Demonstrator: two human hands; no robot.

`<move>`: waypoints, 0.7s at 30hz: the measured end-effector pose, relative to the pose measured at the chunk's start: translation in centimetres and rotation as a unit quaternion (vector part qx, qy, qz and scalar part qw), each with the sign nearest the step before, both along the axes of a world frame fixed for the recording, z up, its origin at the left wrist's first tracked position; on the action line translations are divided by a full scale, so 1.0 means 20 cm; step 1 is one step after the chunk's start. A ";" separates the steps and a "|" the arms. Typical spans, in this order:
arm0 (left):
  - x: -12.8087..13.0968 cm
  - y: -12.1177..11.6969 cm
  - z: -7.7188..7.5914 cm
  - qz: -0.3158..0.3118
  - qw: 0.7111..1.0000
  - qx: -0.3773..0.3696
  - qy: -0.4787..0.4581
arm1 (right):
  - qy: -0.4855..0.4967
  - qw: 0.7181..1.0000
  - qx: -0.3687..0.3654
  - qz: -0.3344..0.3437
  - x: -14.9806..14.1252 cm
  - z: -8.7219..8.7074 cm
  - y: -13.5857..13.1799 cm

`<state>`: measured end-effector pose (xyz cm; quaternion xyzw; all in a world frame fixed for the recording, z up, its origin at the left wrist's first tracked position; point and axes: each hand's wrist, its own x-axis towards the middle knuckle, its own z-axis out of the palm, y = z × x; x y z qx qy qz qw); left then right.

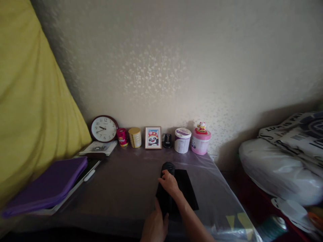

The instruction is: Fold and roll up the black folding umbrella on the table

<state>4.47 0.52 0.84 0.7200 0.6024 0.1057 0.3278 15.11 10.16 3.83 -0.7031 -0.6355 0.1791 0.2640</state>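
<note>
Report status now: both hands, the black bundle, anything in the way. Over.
Right hand on top of black bundle. Left hand at its near end. Flat black sheet close on right; picture frame beyond.

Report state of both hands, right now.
Left hand: thumb and finger around the near end of the black bundle, holding it.
Right hand: fingers bent over the bundle's far part; gripping or just resting, can't tell.

1 wall clock (104, 129) beside 1 red can (122, 137); 1 panda picture frame (153, 137) upright; purple folder (50, 185) left.
</note>
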 end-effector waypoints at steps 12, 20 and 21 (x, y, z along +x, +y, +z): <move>-0.03 -0.02 0.05 -0.080 0.996 0.030 0.022 | -0.077 0.995 -0.014 0.060 -0.05 0.03 -0.05; 0.01 0.01 0.03 -0.042 0.998 0.001 0.051 | 0.032 0.967 0.103 0.230 0.04 0.03 -0.19; 0.01 0.00 0.04 -0.041 0.998 -0.006 0.051 | 0.031 0.964 0.133 0.230 0.06 0.02 -0.21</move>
